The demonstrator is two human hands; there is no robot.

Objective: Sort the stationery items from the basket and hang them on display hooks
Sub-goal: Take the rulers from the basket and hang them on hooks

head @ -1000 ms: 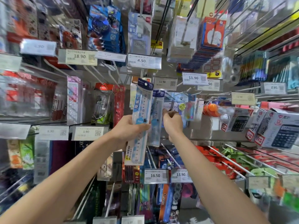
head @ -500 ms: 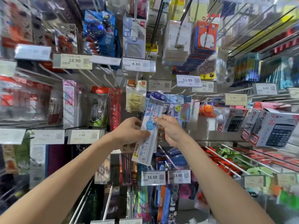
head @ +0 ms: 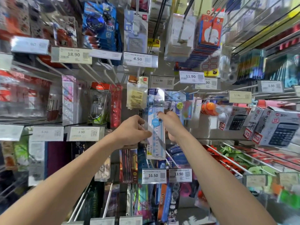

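Ruler pack (head: 158,143) being pinched at its left edge by the thumb and curled fingers of the left hand (head: 131,132), standing upright just under the 12.90 price tag (head: 162,82), being gripped at its right edge by the right hand (head: 172,125), fingertips curling over the front

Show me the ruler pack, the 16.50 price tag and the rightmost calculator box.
ruler pack (head: 156,144): head view, lower scale markings.
16.50 price tag (head: 153,175): head view, printed number.
rightmost calculator box (head: 283,133): head view, pictured keypad.
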